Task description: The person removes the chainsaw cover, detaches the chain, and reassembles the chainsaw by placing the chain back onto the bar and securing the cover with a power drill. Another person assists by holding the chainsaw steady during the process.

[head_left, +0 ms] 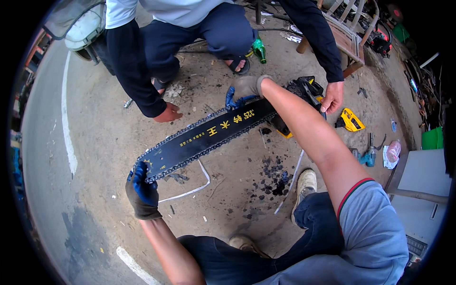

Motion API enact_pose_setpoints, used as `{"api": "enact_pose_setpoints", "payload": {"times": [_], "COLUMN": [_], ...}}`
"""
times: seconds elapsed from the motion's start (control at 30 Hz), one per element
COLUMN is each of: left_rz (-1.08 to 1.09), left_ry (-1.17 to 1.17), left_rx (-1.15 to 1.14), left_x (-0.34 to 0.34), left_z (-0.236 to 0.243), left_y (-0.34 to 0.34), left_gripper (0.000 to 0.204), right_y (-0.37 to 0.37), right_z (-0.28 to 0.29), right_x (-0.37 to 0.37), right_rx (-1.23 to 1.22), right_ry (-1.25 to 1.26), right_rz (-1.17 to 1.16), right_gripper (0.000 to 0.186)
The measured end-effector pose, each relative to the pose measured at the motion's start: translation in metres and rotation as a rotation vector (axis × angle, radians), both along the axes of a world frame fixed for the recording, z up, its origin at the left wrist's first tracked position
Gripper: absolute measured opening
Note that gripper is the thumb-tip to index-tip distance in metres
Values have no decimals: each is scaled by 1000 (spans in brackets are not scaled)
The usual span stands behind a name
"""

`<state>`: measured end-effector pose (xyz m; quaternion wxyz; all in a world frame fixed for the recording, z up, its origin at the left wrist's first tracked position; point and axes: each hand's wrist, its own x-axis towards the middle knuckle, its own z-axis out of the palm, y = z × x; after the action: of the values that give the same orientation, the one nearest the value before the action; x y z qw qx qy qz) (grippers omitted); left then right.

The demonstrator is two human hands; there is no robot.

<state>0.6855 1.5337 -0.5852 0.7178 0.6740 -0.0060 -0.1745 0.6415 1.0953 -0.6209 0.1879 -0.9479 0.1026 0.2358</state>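
Note:
A long black guide bar (199,134) with yellow markings runs slantwise in front of me, the saw chain (213,154) lying along its edges. My left hand (143,192), in a grey and blue glove, is closed round the bar's rounded tip. Near the other end my gloved right hand (244,90) grips the upper edge, its blue fingers curled over the chain. Beyond my right forearm is the chainsaw body (306,90), dark with yellow parts and partly hidden. A co-worker's hand (332,97) touches it; that person's other hand (168,113) hangs empty above the bar.
The co-worker crouches opposite me. On the ground at right lie a yellow saw cover (351,119) and a blue power tool (368,156). A green bottle (259,50) and a wooden chair (349,42) are farther off. Dark oil stains (273,178) mark the ground before my feet.

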Motion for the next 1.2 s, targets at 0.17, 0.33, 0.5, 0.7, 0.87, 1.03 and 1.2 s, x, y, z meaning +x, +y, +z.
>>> {"api": "enact_pose_setpoints", "payload": {"times": [0.17, 0.33, 0.5, 0.7, 0.87, 1.03, 1.2], "left_rz": [-4, 3, -47, -71, -74, -52, -4], "left_ry": [-56, -80, -231, -4, -288, -215, -30], "left_rx": [-7, 12, 161, -16, 224, 113, 38], "left_x": [-1, -1, -3, -3, -5, -1, 3], "left_z": [-1, -3, 0, 6, -1, -6, -6], "left_y": [0, 0, 4, 10, 8, 8, 9], "left_gripper": [33, 32, 33, 33, 33, 30, 34], "right_y": [2, -11, -18, -17, -20, -21, -16], "right_z": [8, 14, 13, 13, 14, 25, 30], "right_x": [-2, -9, -13, -22, -21, -19, -21], "right_rx": [85, 147, 51, 342, 261, 176, -56], "right_ry": [18, 126, 172, 60, -51, -67, -11], "right_rz": [24, 64, 0, -247, -251, -227, -60], "right_gripper": [35, 32, 30, 24, 20, 30, 44]}}
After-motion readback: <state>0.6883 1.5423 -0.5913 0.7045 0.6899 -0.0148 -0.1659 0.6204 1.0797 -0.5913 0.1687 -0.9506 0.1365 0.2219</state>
